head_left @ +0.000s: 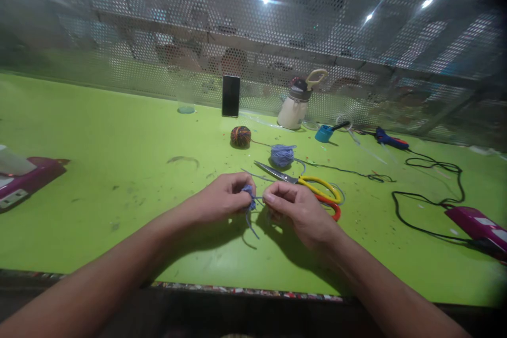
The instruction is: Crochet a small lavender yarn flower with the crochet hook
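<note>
My left hand is closed round a small crocheted piece of blue-purple yarn, with a loose yarn tail hanging below it. Between the thumb and forefinger of my right hand is a thin yarn strand that runs to the piece. Just behind the hands lie scissors with one yellow and one red handle, blades slightly parted. A blue-purple yarn ball sits beyond them, and a dark multicoloured yarn ball rests farther back to the left.
On the green table, a phone stands upright near the perforated metal screen. A cream bottle, a blue cup-like holder and a blue glue gun are at the back right. Magenta power strips lie at both sides, with black cable at right.
</note>
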`<action>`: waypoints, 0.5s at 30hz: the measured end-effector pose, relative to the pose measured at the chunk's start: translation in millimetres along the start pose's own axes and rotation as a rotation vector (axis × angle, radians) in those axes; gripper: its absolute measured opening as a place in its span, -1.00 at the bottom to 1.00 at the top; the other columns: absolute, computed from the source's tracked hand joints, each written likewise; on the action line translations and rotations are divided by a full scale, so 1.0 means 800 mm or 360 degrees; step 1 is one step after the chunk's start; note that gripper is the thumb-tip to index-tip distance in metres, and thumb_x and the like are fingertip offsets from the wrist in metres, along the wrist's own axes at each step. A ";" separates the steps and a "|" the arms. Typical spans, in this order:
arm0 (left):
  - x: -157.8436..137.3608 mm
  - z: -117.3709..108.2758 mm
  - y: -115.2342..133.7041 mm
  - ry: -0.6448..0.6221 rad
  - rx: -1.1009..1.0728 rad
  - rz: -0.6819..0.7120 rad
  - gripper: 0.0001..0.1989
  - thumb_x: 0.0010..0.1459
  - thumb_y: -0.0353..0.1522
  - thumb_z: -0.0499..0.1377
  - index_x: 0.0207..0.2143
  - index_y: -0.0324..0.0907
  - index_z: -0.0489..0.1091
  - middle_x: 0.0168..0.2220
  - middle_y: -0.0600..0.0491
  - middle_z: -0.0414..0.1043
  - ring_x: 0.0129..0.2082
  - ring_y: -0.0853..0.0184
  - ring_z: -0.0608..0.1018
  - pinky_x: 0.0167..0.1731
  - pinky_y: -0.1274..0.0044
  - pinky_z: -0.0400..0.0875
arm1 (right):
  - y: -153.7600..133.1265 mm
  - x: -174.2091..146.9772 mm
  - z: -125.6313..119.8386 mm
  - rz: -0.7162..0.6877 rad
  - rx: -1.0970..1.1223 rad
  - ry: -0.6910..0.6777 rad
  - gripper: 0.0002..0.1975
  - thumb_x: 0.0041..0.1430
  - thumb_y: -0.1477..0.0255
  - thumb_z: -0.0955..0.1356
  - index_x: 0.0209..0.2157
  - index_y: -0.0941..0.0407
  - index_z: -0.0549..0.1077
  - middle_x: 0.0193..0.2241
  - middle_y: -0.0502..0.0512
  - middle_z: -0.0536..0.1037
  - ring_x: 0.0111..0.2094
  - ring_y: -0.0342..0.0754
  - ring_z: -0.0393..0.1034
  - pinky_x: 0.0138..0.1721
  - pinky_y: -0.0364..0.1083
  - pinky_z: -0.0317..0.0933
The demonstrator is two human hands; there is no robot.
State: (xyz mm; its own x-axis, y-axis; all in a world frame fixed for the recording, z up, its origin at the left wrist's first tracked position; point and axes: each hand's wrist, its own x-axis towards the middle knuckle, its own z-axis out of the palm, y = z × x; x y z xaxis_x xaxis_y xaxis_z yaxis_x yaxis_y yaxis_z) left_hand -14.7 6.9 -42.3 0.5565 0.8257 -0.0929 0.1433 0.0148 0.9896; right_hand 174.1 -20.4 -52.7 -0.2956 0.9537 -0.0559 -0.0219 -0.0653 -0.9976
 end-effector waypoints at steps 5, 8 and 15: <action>0.001 0.000 -0.002 -0.0016 -0.0041 -0.0043 -0.96 0.02 -0.46 0.10 -0.47 -0.18 0.31 -0.62 0.18 0.19 -0.62 0.45 0.22 -0.57 0.54 0.07 | 0.002 0.001 0.001 -0.0031 0.0018 0.0000 -0.69 0.03 0.20 0.48 -0.49 0.14 0.43 -0.62 -0.09 0.33 -0.56 -0.18 0.15 -0.48 -0.12 0.02; 0.001 0.000 -0.003 -0.0026 -0.0115 -0.0050 -0.98 0.04 -0.43 0.10 -0.44 -0.18 0.32 -0.63 0.20 0.15 -0.63 0.46 0.19 -0.57 0.55 0.04 | 0.002 0.002 -0.001 -0.0041 0.0013 0.0020 -0.69 0.03 0.20 0.48 -0.49 0.13 0.43 -0.62 -0.09 0.33 -0.56 -0.18 0.15 -0.48 -0.13 0.03; 0.002 -0.007 -0.004 -0.0073 -0.0253 -0.0032 -0.85 0.06 -0.40 0.15 -0.26 -0.20 0.37 -0.51 0.14 0.27 -0.55 0.45 0.27 -0.51 0.54 0.11 | -0.008 0.002 -0.011 0.0046 -0.0053 0.0056 -0.72 0.06 0.21 0.47 -0.32 0.13 0.49 -0.63 -0.09 0.39 -0.65 -0.25 0.06 -0.60 -0.17 -0.16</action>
State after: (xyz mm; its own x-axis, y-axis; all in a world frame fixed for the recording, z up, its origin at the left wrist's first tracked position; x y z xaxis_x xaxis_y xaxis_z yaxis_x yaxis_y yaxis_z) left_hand -18.9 11.6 -45.0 0.5921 0.7977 -0.1143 0.0257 0.1231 0.9921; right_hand 182.0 -16.0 -46.7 -0.2616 0.9614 -0.0855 0.0178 -0.0837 -0.9963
